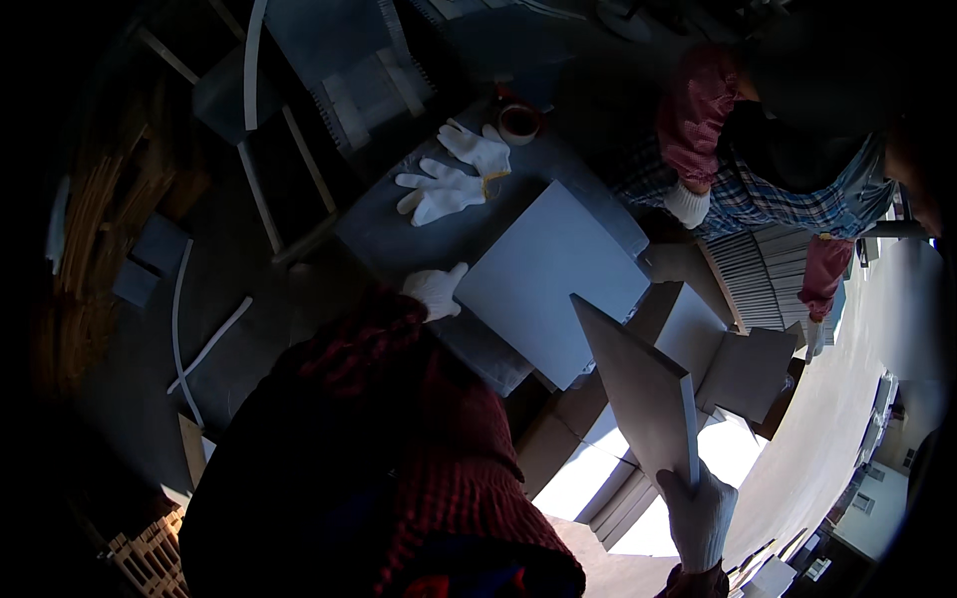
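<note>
A flat grey square panel lies on the dark worktable. My left hand, in a white knit glove, is at its left corner, thumb and fingers apart; whether it touches the edge I cannot tell. My right hand, gloved too, grips the near end of a second thin panel. That panel is raised and tilted, standing partly in front of open cardboard boxes. A pair of empty white gloves lies on the table beyond the first panel. Next to them sits a roll of tape.
Across the table on the right, a co-worker in plaid bends near a crate of stacked strips. Open boxes stand between us. To the left are a metal frame, curved strips on the floor and a wooden pallet.
</note>
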{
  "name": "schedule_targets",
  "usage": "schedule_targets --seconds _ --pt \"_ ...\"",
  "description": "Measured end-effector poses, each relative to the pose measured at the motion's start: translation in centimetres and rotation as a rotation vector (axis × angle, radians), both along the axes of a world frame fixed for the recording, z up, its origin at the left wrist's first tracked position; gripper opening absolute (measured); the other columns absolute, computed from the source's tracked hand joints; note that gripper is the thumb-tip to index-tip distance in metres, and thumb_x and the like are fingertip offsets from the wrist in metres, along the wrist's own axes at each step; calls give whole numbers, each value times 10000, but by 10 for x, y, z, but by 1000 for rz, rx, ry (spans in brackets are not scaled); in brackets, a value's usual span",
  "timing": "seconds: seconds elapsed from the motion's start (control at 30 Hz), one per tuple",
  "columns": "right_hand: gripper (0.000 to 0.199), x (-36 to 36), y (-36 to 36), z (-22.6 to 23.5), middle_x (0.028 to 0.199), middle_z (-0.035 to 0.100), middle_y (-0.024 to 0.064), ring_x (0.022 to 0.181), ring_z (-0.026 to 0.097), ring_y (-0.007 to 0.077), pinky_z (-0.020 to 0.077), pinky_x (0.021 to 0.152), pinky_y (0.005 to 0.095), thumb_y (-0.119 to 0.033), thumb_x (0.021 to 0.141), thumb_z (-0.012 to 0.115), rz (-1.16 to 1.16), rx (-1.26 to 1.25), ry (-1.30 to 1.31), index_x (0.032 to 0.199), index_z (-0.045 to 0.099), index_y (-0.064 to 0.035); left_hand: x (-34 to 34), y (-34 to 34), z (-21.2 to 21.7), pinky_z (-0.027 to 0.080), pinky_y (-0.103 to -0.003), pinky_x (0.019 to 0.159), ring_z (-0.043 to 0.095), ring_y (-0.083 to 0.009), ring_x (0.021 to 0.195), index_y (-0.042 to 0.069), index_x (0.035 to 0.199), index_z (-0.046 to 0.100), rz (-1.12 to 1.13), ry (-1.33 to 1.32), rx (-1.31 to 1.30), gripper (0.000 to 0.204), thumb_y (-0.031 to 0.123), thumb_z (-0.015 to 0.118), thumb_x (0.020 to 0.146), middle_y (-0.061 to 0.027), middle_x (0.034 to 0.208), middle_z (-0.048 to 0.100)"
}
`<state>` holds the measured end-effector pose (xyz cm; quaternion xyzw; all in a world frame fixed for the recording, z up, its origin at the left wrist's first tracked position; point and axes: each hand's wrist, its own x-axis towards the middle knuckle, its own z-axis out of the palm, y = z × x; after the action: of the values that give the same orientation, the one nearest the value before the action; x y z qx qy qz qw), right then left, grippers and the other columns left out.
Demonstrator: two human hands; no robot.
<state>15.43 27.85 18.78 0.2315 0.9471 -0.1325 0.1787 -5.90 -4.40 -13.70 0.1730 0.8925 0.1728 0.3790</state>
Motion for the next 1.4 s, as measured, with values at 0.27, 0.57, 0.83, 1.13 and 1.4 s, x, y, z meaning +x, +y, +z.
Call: schedule_targets --seconds 0.27,0.57,0.83,1.13,1.4 --pt "371 -68 -42 -27 658 707 141 538 669 201 516 535 335 -287 829 782 -114 -337 -19 848 698 73 51 5 -17 414 -484 1080 531 -320 1291 52 1510 376 997 -1037 863 882 752 313 977 -179 1421 523" --pt "392 -102 -123 -58 676 691 109 522 671 233 527 495 322 -202 866 754 439 -407 8 1211 669 -39 38 -14 0 492 -468 972 605 -263 1093 82 1415 417 1644 -884 1180 813 756 339 968 -123 1281 553" --pt "395 -92 -169 -106 778 721 143 595 709 251 556 524 355 -87 822 725 729 -412 127 1208 640 -74 61 -47 -9 529 -412 920 616 -251 1075 70 1416 440 1779 -620 1487 706 637 460 995 -125 1274 589" --pt "401 -71 -197 -140 832 735 129 617 711 254 568 543 353 -186 867 720 710 -191 160 1251 648 -94 64 -57 -5 535 -407 917 620 -231 1072 51 1366 515 1573 -582 1732 603 548 493 1023 -110 1252 615" --pt "412 -65 -261 -144 986 750 119 736 733 261 582 616 353 -152 824 698 607 -55 130 1234 682 -119 56 -139 34 488 -274 990 613 -164 1141 56 1211 641 1677 -445 1273 288 273 564 1037 -62 1258 621"
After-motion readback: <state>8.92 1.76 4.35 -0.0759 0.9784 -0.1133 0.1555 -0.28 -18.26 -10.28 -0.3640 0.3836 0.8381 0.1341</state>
